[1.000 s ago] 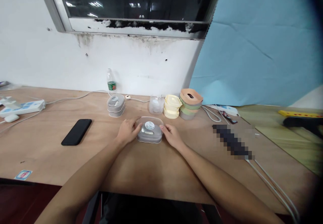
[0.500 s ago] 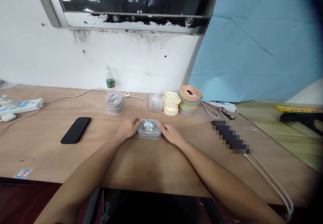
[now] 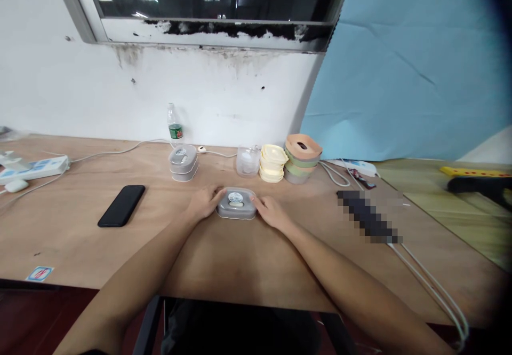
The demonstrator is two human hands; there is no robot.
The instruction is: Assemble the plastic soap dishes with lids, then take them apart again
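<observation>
A grey plastic food container with a clear lid and a round printed sticker sits flat on the wooden table in front of me. My left hand grips its left side, the thumb near the lid's edge. On the opposite side my right hand holds it, with the thumb at the lid's right edge and the other fingers partly hidden. Behind it on the left, similar grey containers are stacked. Farther back stand a clear tub, a stack of pale yellow containers and a stack of larger coloured ones.
A black phone lies to the left, beyond it a power strip. A plastic bottle stands against the wall. On the right are a blurred-out dark object with white cables and another power strip.
The view has shifted very slightly. Both hands keep their hold on the grey food container, which stays in place on the table.
</observation>
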